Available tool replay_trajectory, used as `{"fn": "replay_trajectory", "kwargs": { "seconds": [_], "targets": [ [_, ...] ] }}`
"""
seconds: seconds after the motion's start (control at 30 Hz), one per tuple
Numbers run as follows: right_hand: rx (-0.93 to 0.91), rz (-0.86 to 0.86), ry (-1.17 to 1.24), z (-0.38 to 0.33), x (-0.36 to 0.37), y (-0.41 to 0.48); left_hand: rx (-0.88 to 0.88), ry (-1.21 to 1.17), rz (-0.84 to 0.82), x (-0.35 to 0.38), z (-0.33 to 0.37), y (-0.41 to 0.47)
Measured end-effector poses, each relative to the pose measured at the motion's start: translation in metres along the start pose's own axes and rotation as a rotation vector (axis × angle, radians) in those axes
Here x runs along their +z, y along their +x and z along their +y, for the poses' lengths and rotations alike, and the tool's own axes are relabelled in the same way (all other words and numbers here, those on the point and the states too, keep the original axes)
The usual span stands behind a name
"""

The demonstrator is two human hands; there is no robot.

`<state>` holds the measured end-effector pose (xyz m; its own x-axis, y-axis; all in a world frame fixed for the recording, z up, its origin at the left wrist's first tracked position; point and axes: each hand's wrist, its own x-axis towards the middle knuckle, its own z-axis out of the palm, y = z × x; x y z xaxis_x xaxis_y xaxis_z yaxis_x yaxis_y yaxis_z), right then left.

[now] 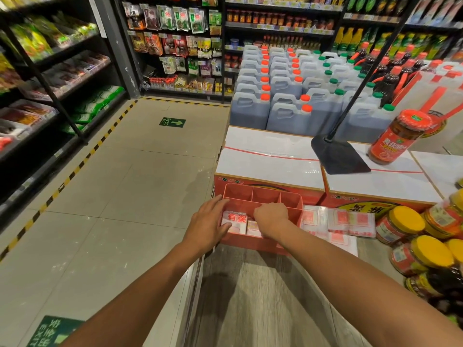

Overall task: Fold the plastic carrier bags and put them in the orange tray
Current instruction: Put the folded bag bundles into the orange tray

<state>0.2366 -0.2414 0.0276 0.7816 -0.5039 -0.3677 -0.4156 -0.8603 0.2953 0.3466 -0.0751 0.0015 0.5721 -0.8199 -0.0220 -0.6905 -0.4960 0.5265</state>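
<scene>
Folded bag (253, 225) in orange tray (245, 243), gripped by curled right hand (271, 217).

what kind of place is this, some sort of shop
Most likely a supermarket or grocery shop: aisle shelves of packaged food, a block of stacked jugs holding dark liquid, and piled jars with yellow lids.

We cannot see the fingers of the right hand (271, 217); they bend down into the orange tray (265, 196), so whether they hold something is hidden. The print on the loose bags (350, 221) is blurred, and the picture's edge cuts the jars (426, 256).
</scene>
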Motion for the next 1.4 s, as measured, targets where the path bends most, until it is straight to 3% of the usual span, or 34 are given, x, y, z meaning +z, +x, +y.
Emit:
{"fn": "replay_trajectory", "kwargs": {
  "seconds": [0.3,0.57,0.77,1.0,1.4],
  "targets": [
    [-0.021,0.083,0.123,0.017,-0.004,-0.012,0.030,0.002,-0.029,0.002,-0.001,-0.003],
    [0.041,0.300,0.548,0.057,0.003,-0.042,0.122,0.168,-0.003,0.010,0.007,-0.003],
    [0.262,0.361,0.791,0.106,0.030,-0.075,0.214,0.297,0.026,0.034,0.042,0.002],
    [0.566,0.277,0.914,0.159,0.097,-0.114,0.353,0.313,-0.067,0.067,0.089,0.005],
    [0.866,0.136,1.069,0.164,0.178,-0.124,0.378,0.342,-0.079,0.088,0.097,0.000]
  ]
}}
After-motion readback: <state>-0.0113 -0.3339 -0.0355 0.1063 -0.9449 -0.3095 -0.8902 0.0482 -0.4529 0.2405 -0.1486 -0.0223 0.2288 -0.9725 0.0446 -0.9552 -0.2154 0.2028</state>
